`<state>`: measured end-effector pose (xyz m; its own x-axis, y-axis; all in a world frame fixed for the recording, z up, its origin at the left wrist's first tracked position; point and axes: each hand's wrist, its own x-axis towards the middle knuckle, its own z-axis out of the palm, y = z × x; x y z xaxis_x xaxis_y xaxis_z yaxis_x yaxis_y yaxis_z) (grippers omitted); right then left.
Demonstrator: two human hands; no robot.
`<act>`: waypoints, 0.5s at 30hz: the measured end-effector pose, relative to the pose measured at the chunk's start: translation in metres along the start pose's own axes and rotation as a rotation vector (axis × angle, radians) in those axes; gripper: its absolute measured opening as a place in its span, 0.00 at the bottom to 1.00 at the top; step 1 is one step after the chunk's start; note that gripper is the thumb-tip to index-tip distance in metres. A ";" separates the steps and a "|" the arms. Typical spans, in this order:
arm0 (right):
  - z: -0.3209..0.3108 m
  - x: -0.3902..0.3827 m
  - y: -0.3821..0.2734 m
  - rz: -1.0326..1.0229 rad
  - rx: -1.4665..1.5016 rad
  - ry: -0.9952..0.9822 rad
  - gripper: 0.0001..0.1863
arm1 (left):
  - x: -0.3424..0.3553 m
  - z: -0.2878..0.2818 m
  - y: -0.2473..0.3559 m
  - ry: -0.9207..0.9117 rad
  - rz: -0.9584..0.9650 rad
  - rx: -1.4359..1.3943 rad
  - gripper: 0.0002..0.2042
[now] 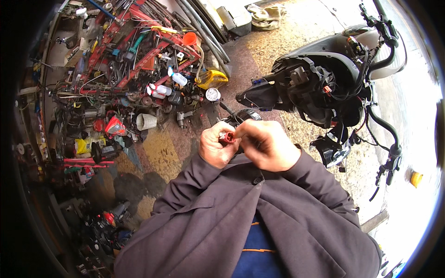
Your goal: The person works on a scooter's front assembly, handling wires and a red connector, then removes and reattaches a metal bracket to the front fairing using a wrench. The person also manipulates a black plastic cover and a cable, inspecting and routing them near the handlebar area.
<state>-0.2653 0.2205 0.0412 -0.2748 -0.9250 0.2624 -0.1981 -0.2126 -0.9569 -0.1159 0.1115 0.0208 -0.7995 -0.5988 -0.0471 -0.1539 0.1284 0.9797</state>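
Observation:
In front of my chest, my left hand (214, 149) is closed around a small red connector (227, 137), its hollow end facing up between thumb and fingers. Right beside it my right hand (272, 147) is closed in a pinch, its fingertips at the connector's edge. Whatever those fingertips grip is too small or hidden to make out. Just beyond both hands is a black part with a dark handle or lever (243, 115), partly covered by them.
A partly stripped scooter or motorcycle (320, 83) stands at the right with its handlebar (387, 127) and loose wires exposed. Tools and parts crowd a red metal frame (139, 69) at the left. A yellow jug (214, 79), white spray bottle (177, 78) and white cup (146, 122) stand there.

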 end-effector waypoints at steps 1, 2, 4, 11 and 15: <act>-0.004 0.000 0.001 0.011 -0.005 0.005 0.09 | -0.001 0.000 0.002 0.003 -0.022 -0.004 0.07; -0.008 0.000 0.001 0.023 -0.011 0.014 0.09 | -0.001 0.000 0.003 0.012 -0.030 -0.002 0.07; -0.009 0.001 0.001 0.000 -0.048 -0.020 0.10 | 0.000 0.000 0.004 -0.022 -0.041 -0.017 0.06; -0.005 -0.005 0.014 -0.077 -0.020 -0.041 0.16 | 0.011 0.002 0.001 -0.023 -0.016 -0.030 0.07; -0.045 -0.032 0.039 0.256 0.019 0.357 0.15 | 0.019 -0.007 0.008 0.055 -0.045 -0.090 0.05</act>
<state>-0.3070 0.2561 0.0010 -0.6212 -0.7827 0.0400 -0.0652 0.0008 -0.9979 -0.1283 0.0962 0.0292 -0.7597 -0.6449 -0.0833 -0.1342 0.0302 0.9905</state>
